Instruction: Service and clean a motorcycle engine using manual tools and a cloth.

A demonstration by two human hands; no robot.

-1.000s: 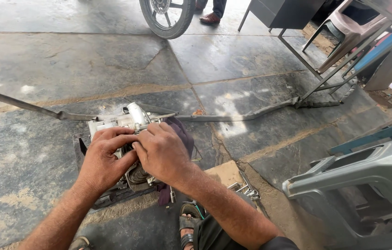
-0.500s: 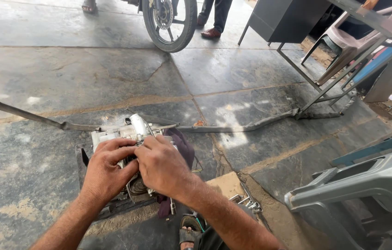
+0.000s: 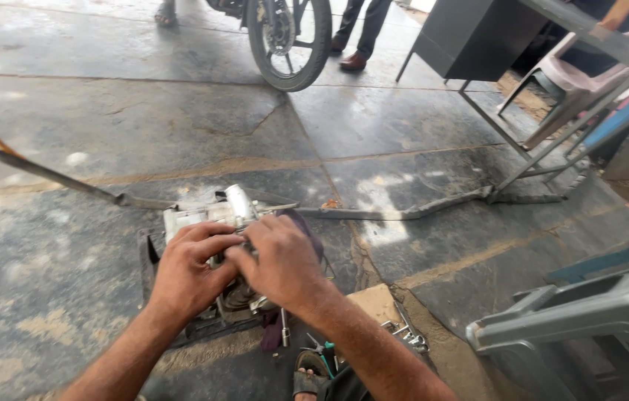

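A stained stone floor (image 3: 106, 126) carries a long metal bar (image 3: 54, 178) at 9 o'clock and a motorcycle wheel (image 3: 290, 44) at 12. The left hand (image 3: 188, 271) and right hand (image 3: 284, 263) clench over a grey engine block (image 3: 203, 215) at centre; its silver pipe (image 3: 240, 202) points toward 12, long axis running left to right.

Engine part (image 3: 214, 212): dull, grimy cast metal | rag (image 3: 307, 230): dark matt cloth | floor (image 3: 143, 126): worn, stained stone slabs, faint sheen
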